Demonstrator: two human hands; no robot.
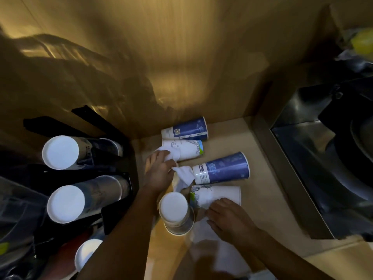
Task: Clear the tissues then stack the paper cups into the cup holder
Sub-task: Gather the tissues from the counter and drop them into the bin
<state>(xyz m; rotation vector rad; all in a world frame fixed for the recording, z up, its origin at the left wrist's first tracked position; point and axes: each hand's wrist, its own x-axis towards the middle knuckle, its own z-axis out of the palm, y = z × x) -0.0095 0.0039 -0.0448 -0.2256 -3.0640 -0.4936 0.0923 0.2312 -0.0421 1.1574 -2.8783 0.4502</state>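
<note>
White tissue (184, 174) is bunched in my left hand (159, 171), my fingers curled around one crumpled end while the rest trails out toward the blue cup (222, 167) lying on its side just beside it. My right hand (228, 218) lies palm down with fingers loosely bent on another flat tissue (212, 243) spread over the pale wooden counter (262, 199); whether it is pinching the sheet I cannot tell.

Four cups lie on their sides on the counter: a blue one (185, 129) nearest the back wall, a white printed one (184, 148) just in front of it and touching my left fingers, the blue cup by the tissue, and another white printed cup (220, 194) just above my right hand. A short stack of upside-down cups (175, 213) stands between my two forearms.

At my left, the black cup holder (113, 168) carries stacks of cups (60, 152), their white bases facing me. A dark metal sink (323, 158) sits off to my right.
</note>
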